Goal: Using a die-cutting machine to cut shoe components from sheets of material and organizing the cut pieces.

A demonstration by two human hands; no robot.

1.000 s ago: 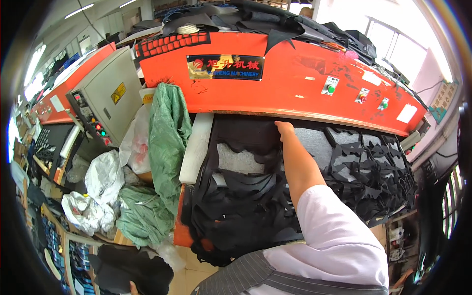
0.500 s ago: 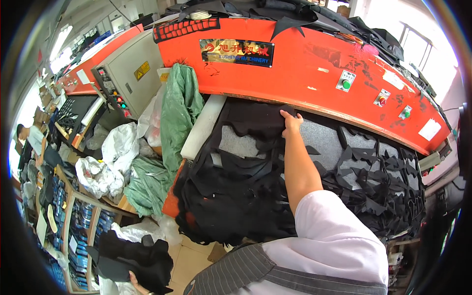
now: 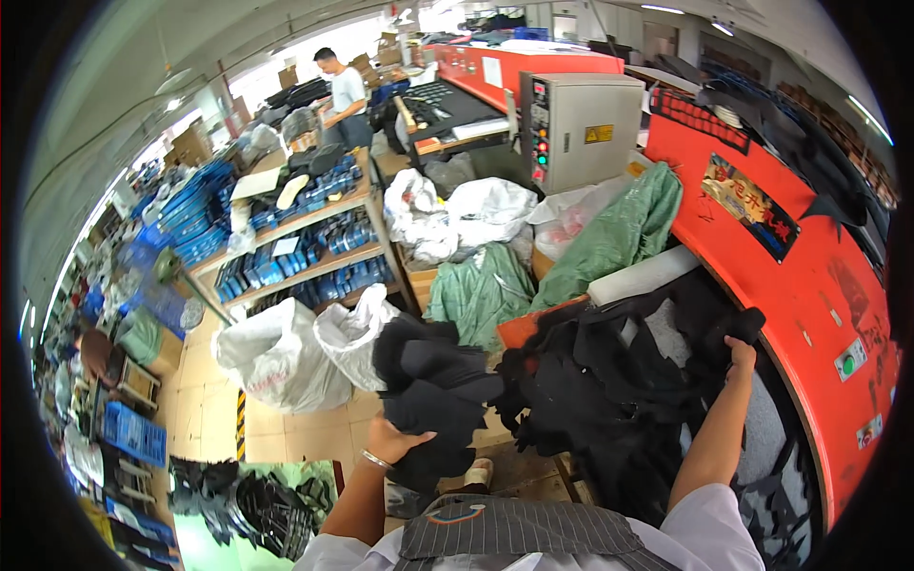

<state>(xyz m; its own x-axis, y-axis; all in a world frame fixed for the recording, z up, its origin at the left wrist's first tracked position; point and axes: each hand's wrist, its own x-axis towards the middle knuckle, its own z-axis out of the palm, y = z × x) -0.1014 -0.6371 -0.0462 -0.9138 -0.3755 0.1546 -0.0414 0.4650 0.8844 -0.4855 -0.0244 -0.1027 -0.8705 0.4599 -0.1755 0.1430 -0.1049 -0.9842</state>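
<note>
A stack of black cut fabric pieces [image 3: 433, 376] hangs from my left hand [image 3: 395, 441]. Its thumb lies over the stack's near edge, and the other fingers are partly hidden. Off to the right, my right hand [image 3: 740, 354] grips a black piece [image 3: 748, 326] at the front of the orange machine [image 3: 804, 181]. Between my arms, a tangled heap of black fabric offcuts [image 3: 600, 381] droops over the edge of the machine's grey bed [image 3: 759, 433]. A white roll [image 3: 643, 276] lies along the far side of this heap.
White sacks [image 3: 276, 357] stand on the tiled floor at the left. Green sheeting [image 3: 609, 238] and a grey control cabinet [image 3: 586, 133] are beyond. Blue items fill the shelves [image 3: 314, 247]. A co-worker [image 3: 345, 95] stands far back. Black scraps lie on a pale green table [image 3: 205, 533] near left.
My view has swung left, showing the shelves and sacks. My left hand with the black stack now shows more fully. My right hand has a black piece lifted at the machine's front.
</note>
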